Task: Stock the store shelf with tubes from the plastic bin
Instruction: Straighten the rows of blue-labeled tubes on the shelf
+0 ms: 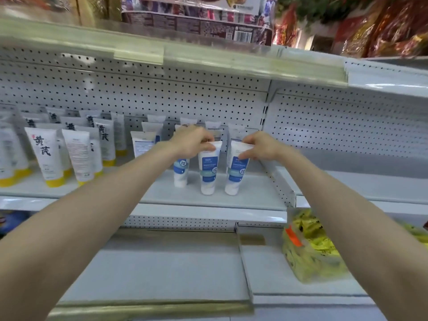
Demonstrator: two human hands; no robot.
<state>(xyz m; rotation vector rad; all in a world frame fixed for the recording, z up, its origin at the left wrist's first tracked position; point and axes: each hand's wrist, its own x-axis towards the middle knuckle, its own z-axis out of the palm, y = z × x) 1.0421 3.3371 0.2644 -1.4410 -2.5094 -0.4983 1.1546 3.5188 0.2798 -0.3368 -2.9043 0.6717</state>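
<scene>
Bold black characters 黄芪 run down the fronts of the white, yellow-capped tubes (44, 156) at the left of the frame, and show again on several standing behind them. At centre, the blue-labelled tubes (209, 169) each carry the single character 控 in a small badge; their finer print cannot be read. A barcode marks the dark carton (240, 33) at upper centre, digits blurred
</scene>
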